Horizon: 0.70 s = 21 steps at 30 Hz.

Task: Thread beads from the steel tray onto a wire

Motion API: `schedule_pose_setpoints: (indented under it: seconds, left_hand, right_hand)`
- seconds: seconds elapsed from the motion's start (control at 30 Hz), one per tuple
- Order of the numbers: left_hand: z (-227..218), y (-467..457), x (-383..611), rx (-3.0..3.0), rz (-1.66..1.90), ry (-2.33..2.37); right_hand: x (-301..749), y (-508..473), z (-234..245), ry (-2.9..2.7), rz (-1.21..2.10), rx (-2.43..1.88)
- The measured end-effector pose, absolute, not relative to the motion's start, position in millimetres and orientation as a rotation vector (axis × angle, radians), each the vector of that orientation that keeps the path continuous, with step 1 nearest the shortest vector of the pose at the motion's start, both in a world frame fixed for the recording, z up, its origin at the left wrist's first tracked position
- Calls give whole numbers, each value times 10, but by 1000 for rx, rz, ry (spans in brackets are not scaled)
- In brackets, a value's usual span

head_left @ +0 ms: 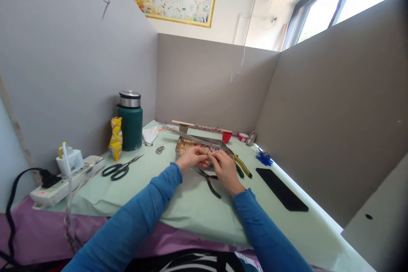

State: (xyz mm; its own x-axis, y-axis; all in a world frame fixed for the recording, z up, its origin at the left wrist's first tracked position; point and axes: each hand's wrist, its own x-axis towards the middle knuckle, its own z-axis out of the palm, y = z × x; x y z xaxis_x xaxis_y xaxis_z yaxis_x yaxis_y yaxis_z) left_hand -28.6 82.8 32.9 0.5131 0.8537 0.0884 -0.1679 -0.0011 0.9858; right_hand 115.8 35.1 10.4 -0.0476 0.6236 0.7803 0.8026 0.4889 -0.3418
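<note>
Over the front edge of a metal tray (pixel 179 151) of gold and red beads, my left hand (pixel 193 157) and my right hand (pixel 225 169) meet with fingertips pinched together. Whatever they pinch is tiny and mostly hidden by the fingers, so I cannot make out its kind. Small pliers with dark handles (pixel 213 188) lie on the table just under my right hand, their jaws partly covered by it. Right of the tray rests a larger pair of pliers with yellow and green handles (pixel 242 166). Thin metal wires (pixel 188 135) lie across the tray's back.
Black scissors (pixel 119 171), a yellow packet (pixel 115 139), a green flask (pixel 130 125) and a power strip (pixel 68 182) stand or lie at left. A beaded stick (pixel 207 128) and a red cup (pixel 226 137) are behind the tray. At right lie a blue tuft (pixel 264 157) and a black strip (pixel 282 189). Grey partitions surround the table.
</note>
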Motion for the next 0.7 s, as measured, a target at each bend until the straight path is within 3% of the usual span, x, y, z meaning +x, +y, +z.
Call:
schedule_pose_setpoints:
  seconds: [0.2,0.4,0.53,0.7]
  left_hand:
    - [356,861,-322,1311,895,697]
    - [371,1031,-444,1081,1106,754]
    - [376,1114,-527,1003,1188,706]
    - [368,1154,-539,977,1209,675]
  right_hand:
    - [1175,324,162,-1631,-264,-1263]
    - [1323,307,211,-1420,-298,-1472]
    - [1389,237,180,-1673,-205,-1750]
    - [1314,1,161,-2155,-15,-1713]
